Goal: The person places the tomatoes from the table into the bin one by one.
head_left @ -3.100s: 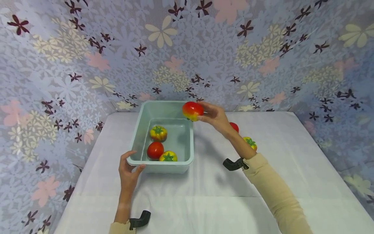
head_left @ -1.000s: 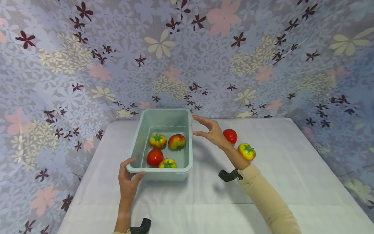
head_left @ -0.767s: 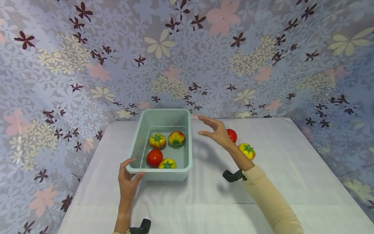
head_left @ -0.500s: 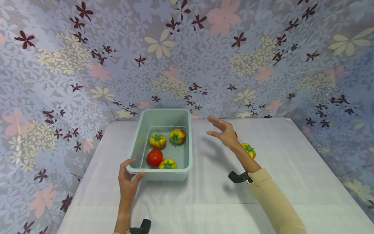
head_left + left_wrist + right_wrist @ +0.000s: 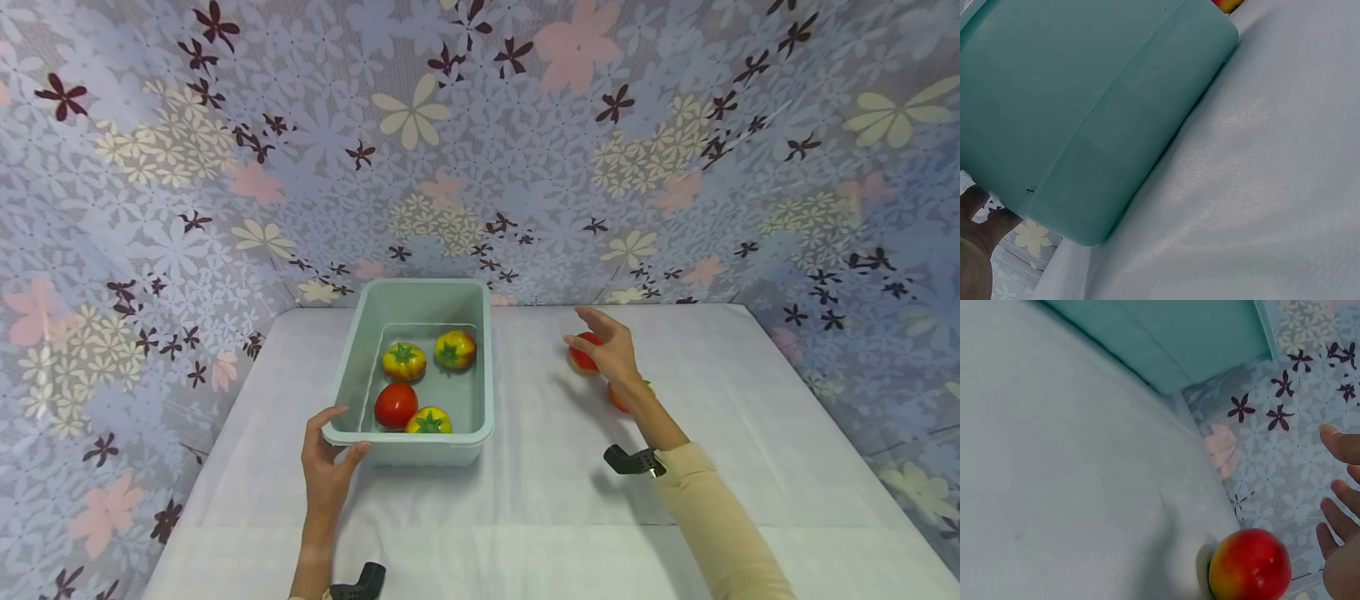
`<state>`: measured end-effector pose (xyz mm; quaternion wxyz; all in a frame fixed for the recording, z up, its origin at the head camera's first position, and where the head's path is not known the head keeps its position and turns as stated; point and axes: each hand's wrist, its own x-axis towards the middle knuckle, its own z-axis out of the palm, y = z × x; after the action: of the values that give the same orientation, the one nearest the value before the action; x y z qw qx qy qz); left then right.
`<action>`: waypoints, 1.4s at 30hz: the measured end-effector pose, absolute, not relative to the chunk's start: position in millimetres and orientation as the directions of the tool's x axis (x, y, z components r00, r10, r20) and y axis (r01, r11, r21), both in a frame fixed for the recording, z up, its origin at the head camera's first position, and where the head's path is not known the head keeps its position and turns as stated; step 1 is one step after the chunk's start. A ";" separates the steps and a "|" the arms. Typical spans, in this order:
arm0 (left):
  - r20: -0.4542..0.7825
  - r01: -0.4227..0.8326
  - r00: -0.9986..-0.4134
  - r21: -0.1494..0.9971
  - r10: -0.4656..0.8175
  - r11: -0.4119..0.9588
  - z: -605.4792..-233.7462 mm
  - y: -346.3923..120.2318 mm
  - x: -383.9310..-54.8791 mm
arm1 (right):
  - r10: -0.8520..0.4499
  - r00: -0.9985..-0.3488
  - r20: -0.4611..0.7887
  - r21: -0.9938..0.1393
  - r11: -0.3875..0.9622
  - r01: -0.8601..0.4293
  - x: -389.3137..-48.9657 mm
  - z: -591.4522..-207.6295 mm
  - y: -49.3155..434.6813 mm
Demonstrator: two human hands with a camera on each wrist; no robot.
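Note:
My left hand (image 5: 326, 468) grips the near left corner of a pale green plastic bin (image 5: 411, 437), with thumb in front and fingers at the rim. Inside lie a red tomato (image 5: 396, 406) and several yellow ones, such as the red-tinged yellow tomato (image 5: 454, 349) at the right. My right hand (image 5: 617, 353) hovers over a red-and-yellow tomato (image 5: 1250, 565) on the table, fingers spread and apart from it in the right wrist view. Another tomato (image 5: 618, 398) is partly covered by the right wrist.
A white cloth (image 5: 540, 483) covers the table. Floral sheeting (image 5: 525, 167) rises behind the table and at both sides. Each wrist wears a black camera mount, such as the right mount (image 5: 630, 460).
The right hand let a red-and-yellow tomato go into the bin, where it rolled and settled. Then the hand moved right to the tomatoes on the table. The left hand stayed on the corner.

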<state>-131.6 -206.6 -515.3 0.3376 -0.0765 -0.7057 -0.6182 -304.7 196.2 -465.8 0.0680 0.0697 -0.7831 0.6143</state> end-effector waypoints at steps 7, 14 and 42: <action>0.593 0.553 -0.748 0.805 -0.297 0.216 -518.2 -208.5 -133.2 | 0.044 -0.986 0.161 -0.957 0.250 -0.146 -308.9 -474.4 199.8; 0.600 0.555 -0.746 0.800 -0.288 0.228 -516.9 -207.6 -131.9 | 0.133 -0.980 0.151 -0.953 0.283 -0.109 -309.5 -484.6 199.9; 0.575 0.526 -0.758 0.818 -0.308 0.234 -517.9 -206.8 -131.3 | 0.164 -0.982 -0.096 -0.879 0.449 0.161 -311.8 -495.0 205.1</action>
<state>-131.3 -206.8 -517.9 0.3394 -0.0766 -0.7082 -0.6143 -311.8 205.1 -495.0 0.0017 -0.0954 -0.8513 0.5160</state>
